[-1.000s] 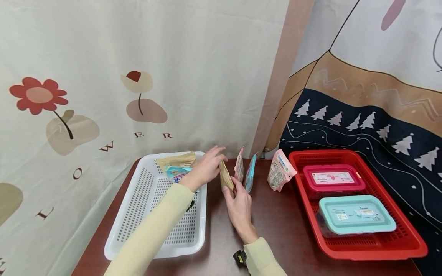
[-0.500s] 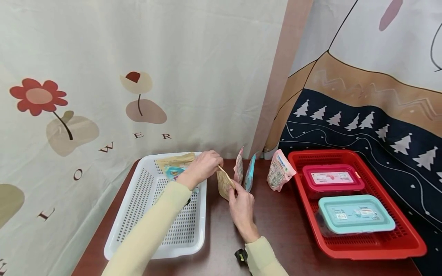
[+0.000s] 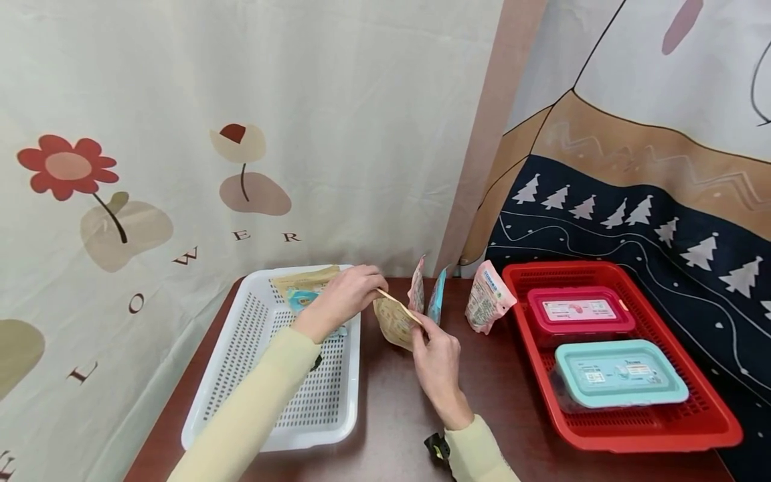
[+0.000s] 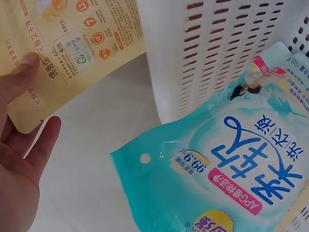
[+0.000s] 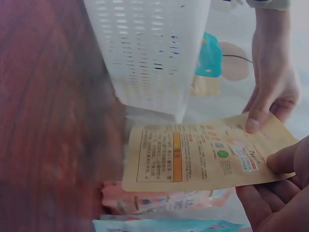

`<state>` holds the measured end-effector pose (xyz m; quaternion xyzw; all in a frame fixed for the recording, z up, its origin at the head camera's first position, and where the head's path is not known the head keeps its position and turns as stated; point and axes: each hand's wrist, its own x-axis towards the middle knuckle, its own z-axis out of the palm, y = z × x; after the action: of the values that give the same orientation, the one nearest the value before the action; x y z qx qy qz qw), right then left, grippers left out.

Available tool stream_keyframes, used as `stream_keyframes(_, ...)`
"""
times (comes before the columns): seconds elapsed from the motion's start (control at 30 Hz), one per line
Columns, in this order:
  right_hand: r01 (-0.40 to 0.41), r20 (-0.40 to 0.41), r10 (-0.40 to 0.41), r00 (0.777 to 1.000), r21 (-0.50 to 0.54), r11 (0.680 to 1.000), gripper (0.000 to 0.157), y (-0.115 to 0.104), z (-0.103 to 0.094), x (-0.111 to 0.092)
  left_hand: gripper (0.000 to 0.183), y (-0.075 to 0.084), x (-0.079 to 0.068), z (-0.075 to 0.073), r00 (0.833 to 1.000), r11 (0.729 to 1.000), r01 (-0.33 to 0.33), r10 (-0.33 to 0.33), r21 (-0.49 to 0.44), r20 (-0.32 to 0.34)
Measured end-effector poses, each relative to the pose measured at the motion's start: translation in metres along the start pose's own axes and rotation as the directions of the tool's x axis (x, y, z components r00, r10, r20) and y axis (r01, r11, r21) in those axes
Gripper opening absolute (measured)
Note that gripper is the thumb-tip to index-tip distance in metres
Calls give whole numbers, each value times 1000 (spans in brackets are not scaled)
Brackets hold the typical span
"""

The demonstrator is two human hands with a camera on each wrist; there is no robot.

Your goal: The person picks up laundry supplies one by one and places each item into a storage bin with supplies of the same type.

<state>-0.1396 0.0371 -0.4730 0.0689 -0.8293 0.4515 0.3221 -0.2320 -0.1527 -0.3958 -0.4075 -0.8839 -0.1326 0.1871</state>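
A tan laundry detergent refill pouch (image 3: 394,325) hangs upright over the table, just right of the white basket (image 3: 353,402). My left hand (image 3: 354,294) pinches its top left corner; in the left wrist view the thumb lies flat on the printed face. The right hand (image 3: 438,361) pinches the other top corner, thumb on one side and fingers behind, as the right wrist view shows. Inside the basket lean a teal liquid detergent pouch (image 4: 241,164) and another tan pouch (image 3: 313,276), partly hidden behind my left arm.
Beyond my right hand stand a pink pouch (image 3: 417,288) and a teal pouch (image 3: 436,301), edge-on. Another pink pouch (image 3: 486,301) stands near a red basket (image 3: 650,438), which holds a magenta-lidded box (image 3: 581,311) and a mint-lidded box (image 3: 623,375). A curtain hangs behind the table.
The left fingers went from spread at the tan pouch's top to pinching its corner. Both hands have turned the pouch's face towards me, the right hand moving right and the left slightly left.
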Motion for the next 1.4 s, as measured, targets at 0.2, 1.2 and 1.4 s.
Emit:
stream_keyframes(0.2, 52, 20, -53, 998, 51, 997, 21, -4, -15, 3, 13, 8, -11, -12, 997, 994, 22, -29, -111, -65)
stream_keyframes(1.2, 31, 173, -99, 980, 358, 933, 19, -57, -34, 30, 19, 29, -66, -71, 867, 722, 299, -479, -624, -138)
stream_keyframes(1.4, 31, 212, -122, 970, 388, 921, 14, -74, -19, 35, 18, 22, -81, -83, 843, 720, 291, -504, -631, -187)
